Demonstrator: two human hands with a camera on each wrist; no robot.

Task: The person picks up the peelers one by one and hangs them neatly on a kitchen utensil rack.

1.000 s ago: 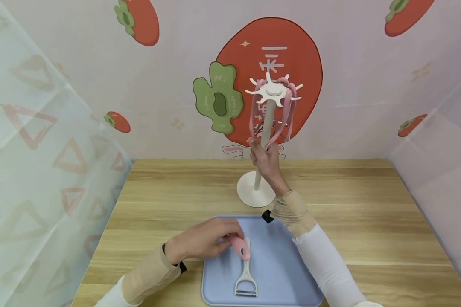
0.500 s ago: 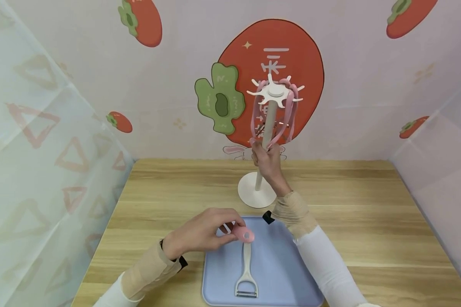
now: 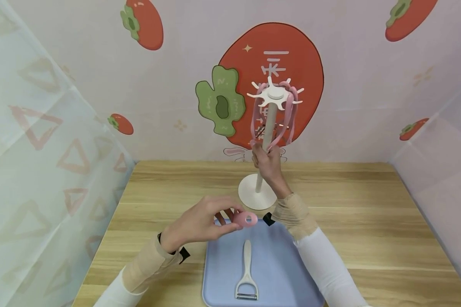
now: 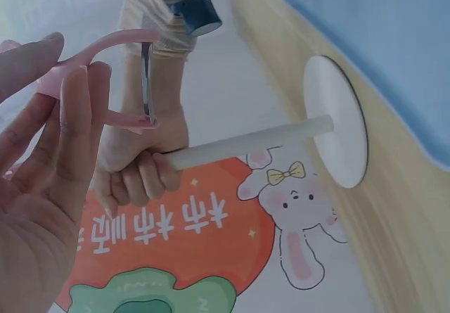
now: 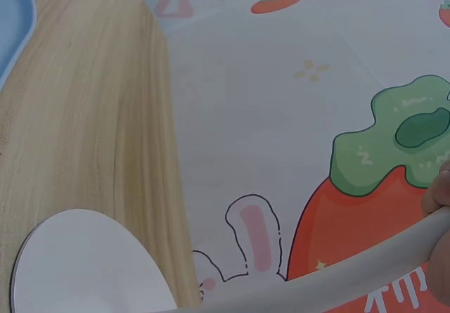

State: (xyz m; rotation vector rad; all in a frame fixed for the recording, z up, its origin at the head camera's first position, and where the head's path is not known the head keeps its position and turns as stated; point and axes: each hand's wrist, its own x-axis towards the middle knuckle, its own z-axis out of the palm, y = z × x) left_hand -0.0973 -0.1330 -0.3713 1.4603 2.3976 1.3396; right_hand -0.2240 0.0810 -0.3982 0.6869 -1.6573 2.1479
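My left hand [image 3: 201, 219] pinches a pink Y-shaped peeler [image 3: 240, 218] by its handle, above the back edge of the blue tray [image 3: 288, 264]. The left wrist view shows its metal blade [image 4: 146, 81] between two pink prongs. My right hand [image 3: 268, 164] grips the pole of a white stand [image 3: 269, 123] with a round base and hooked top. Pink peelers [image 3: 288, 113] hang from the hooks; how many is hard to tell. On the tray lies a white Y-shaped peeler [image 3: 247, 256], blade toward me.
The stand's round base [image 3: 253, 196] is on the wooden table [image 3: 169, 183], behind the tray. A printed wall [image 3: 353, 85] rises at the table's back edge, and fabric walls [image 3: 53, 170] flank both sides.
My left hand has lifted the pink peeler up and away from the tray, toward the stand. The whole handle of the white peeler now shows. My right hand stays on the pole.
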